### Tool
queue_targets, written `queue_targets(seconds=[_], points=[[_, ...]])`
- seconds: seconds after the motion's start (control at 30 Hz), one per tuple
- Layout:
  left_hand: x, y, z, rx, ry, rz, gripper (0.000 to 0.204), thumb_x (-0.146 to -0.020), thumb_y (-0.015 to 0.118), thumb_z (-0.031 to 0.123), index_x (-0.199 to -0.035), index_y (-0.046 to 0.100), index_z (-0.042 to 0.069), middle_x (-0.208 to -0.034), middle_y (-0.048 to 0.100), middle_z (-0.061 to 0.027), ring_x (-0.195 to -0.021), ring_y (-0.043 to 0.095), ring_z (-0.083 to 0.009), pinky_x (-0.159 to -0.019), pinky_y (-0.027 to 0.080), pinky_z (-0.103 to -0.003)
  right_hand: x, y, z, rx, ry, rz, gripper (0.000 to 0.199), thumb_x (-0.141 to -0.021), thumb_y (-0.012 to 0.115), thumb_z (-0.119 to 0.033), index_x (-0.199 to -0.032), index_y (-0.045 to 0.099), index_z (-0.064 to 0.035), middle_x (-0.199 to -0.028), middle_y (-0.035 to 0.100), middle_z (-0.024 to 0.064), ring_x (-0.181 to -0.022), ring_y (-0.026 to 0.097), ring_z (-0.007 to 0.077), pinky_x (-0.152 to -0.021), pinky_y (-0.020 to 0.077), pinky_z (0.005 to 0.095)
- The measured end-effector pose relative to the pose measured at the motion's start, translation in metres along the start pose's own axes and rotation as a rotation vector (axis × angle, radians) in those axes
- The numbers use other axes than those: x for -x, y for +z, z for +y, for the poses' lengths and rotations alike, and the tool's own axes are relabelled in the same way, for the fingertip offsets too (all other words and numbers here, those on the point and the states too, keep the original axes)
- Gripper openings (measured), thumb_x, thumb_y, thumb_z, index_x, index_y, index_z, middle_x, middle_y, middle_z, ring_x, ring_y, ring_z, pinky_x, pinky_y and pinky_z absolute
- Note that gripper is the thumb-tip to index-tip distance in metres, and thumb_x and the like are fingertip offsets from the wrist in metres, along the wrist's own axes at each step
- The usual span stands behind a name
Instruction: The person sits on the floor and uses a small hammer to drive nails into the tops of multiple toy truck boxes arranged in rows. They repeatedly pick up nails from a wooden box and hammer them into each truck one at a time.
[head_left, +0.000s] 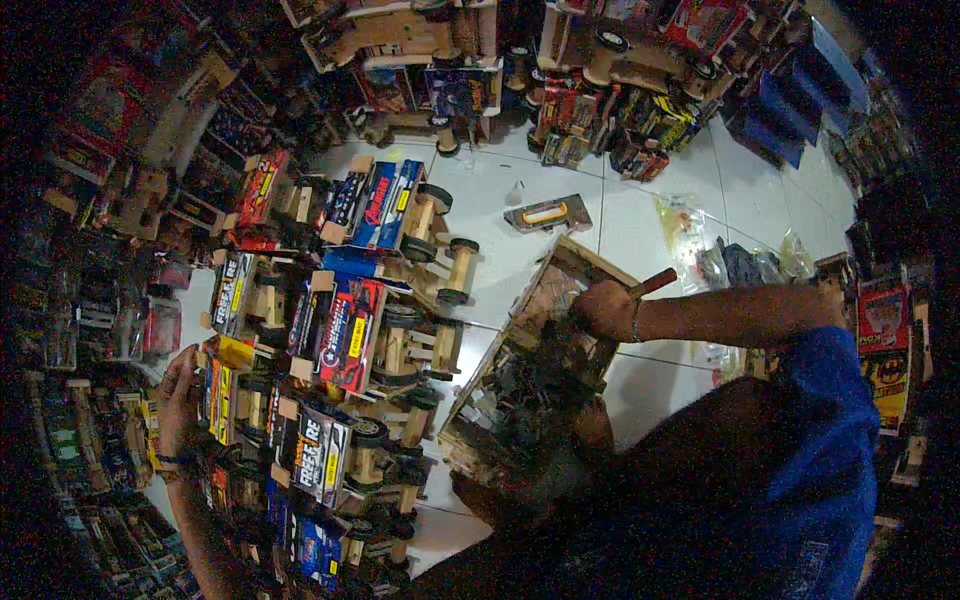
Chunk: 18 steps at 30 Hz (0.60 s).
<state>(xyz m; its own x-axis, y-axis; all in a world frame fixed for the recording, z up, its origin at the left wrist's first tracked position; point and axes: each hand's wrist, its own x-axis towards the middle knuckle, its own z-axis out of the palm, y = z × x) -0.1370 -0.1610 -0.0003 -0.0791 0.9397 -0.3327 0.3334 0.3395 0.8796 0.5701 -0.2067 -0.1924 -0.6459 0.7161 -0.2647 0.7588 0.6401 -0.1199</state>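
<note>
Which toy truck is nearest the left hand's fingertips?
The yellow-and-orange toy truck just right of the left hand; the white-panelled one higher in view is farther off.

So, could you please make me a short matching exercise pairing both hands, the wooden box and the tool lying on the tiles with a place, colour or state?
1. Right hand
2. Left hand
3. Wooden box
4. Tool on the tiles

A. Grey, with a yellow-edged opening
B. Gripping a brown handle
C. Containing jumbled dark pieces
D. Beside the toy trucks

Pairs: 1-B, 2-D, 3-C, 4-A.
</note>
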Motion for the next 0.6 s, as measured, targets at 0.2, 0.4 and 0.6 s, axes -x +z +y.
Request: queue_targets(seconds=[0.2,0.4,0.6], points=[[0.024,0.024,0.03,-0.312,0.258,0.35,0.036,-0.102,0.057,0.027,-0.133,0.061,0.009,-0.135,0.056,-0.0036,-0.108,0.057,-0.0119,-0.081,0.048,-0.025,0.003,-0.089,0.016,-0.073,0.104,-0.349,0.032,-0.081,0.074,-0.041,-0.082,0.073,-0.0089,-0.066,0.066,0.0119,-0.058,0.058,0.0307,-0.061,0.0508,0.0436],[0.063,0.123,0.11,-0.37,0.626,0.505,0.027,-0.1,0.06,0.024,-0.121,0.065,0.007,-0.116,0.064,-0.0034,-0.095,0.058,-0.0095,-0.081,0.047,-0.026,0.016,-0.242,0.001,-0.827,0.334,-0.414,0.032,-0.085,0.077,-0.043,-0.097,0.075,-0.0139,-0.074,0.064,-0.0067,-0.062,0.05,0.0043,-0.052,0.0387,0.0257],[0.113,0.254,0.157,-0.135,0.442,-0.315,0.021,-0.093,0.07,0.01,-0.112,0.064,0.002,-0.101,0.068,-0.0038,-0.092,0.063,-0.0087,-0.082,0.052,-0.025,-0.023,-0.308,-0.071,-1.064,-0.007,-0.178,0.035,-0.088,0.074,-0.041,-0.105,0.073,-0.0099,-0.082,0.065,-0.0061,-0.07,0.051,0.0038,-0.056,0.0401,0.0232]])
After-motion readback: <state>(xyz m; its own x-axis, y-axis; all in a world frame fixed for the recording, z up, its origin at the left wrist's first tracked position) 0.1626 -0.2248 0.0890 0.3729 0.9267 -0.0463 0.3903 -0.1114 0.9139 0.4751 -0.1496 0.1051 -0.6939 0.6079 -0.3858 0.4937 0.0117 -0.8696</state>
